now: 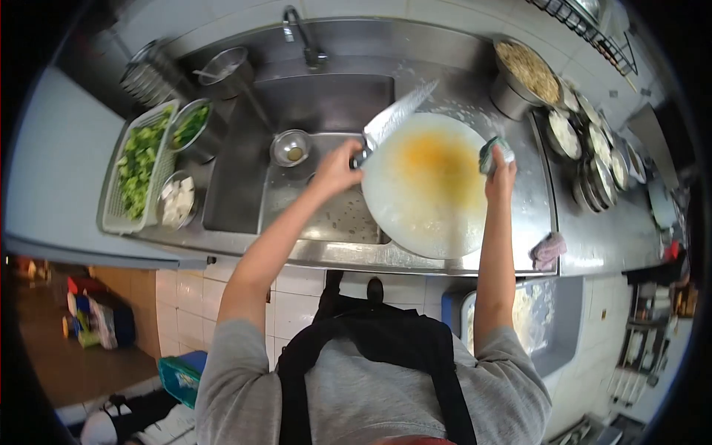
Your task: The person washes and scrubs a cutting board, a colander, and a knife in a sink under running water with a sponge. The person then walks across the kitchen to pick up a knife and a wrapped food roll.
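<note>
a pink rag (549, 251) is seen at the edge of the desk (518, 239). the round board (404, 233), marked orange and yellow, is set right of the sink (319, 211). near the board's left rim the knife (397, 115) is gripped by its handle in the left hand (337, 172); near the right rim a green-and-white wad (492, 153) is clasped in the right hand (501, 179). behind the sink a tap (300, 37) is mounted.

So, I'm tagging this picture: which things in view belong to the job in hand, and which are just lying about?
Seemingly in use:
knife, in the left hand
green-and-white pad or cloth, in the right hand
round board

Probably just lying about:
basket of chopped greens
filled metal pot
pink cloth
</note>
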`<state>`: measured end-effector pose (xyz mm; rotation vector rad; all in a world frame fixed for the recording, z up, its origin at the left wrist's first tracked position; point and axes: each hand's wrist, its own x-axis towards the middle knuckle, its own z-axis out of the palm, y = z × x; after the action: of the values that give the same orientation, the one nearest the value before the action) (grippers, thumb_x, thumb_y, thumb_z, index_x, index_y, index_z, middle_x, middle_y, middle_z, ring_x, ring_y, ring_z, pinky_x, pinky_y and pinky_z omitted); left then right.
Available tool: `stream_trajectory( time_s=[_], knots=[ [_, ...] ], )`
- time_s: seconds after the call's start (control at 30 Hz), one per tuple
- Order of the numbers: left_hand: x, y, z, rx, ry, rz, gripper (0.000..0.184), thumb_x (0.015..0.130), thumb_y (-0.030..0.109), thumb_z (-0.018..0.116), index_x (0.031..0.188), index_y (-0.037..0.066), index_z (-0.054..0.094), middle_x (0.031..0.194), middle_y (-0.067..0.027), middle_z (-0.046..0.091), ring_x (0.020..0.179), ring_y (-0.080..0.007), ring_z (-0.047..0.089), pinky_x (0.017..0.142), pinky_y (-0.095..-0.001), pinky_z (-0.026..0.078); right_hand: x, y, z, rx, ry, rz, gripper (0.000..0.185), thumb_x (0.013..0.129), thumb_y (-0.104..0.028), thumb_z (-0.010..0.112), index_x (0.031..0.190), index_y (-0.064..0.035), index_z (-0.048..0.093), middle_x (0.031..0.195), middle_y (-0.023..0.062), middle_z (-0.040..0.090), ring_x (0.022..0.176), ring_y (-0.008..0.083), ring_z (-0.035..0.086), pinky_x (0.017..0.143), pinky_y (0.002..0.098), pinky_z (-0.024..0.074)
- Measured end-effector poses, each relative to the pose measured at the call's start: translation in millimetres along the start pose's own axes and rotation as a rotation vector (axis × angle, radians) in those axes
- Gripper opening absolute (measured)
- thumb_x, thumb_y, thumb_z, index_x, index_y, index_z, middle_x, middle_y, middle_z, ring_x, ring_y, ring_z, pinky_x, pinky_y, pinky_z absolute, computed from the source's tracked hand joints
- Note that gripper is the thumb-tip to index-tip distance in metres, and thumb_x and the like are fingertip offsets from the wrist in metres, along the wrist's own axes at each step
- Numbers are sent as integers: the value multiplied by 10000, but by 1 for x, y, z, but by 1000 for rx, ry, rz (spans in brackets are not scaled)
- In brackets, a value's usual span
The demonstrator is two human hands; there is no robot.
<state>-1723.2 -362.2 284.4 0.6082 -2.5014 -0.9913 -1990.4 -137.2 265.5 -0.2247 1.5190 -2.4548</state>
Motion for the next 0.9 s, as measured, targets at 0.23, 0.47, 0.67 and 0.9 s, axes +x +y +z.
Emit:
stream_trajectory(
  time_s=[0.23, 0.47, 0.67, 0.9],
  knots=[
    [116, -20, 60, -77, -34, 7, 415, 643, 167, 642, 1016, 24, 529, 818, -174, 621, 776, -308, 610, 678, -382, 459, -91, 0, -44, -1378, 82, -615, 692, 648, -145, 716, 1239, 22, 397, 1106, 217, 495, 1005, 321, 487, 880, 372, 371],
    [28, 49, 122, -638, -192, -64, 379, 772, 135, 601, 1078, -29, 450, 942, -163, 579, 882, -206, 570, 774, -319, 433, -128, 9, 18, -1024, 88, -326, 492, 855, -188, 522, 1275, 16, 366, 1124, 195, 531, 1050, 290, 505, 899, 368, 387],
    [-39, 52, 107, -762, -241, 165, 380, 834, 120, 528, 1179, 11, 412, 1059, -207, 513, 1004, -336, 510, 846, -379, 405, -168, 40, 52, -38, 73, 215, 257, 872, -75, 448, 1100, 42, 430, 955, 170, 582, 837, 212, 576, 738, 324, 475],
    [-97, -31, 66, -908, -218, -365, 750, 833, 88, 550, 1372, 13, 34, 1295, -200, 362, 1075, -223, 469, 892, -346, 401, -219, -3, 10, -711, 110, 262, 564, 853, -38, 418, 1371, -151, 227, 661, 34, 457, 427, 102, 430, 374, 248, 358]
  ],
)
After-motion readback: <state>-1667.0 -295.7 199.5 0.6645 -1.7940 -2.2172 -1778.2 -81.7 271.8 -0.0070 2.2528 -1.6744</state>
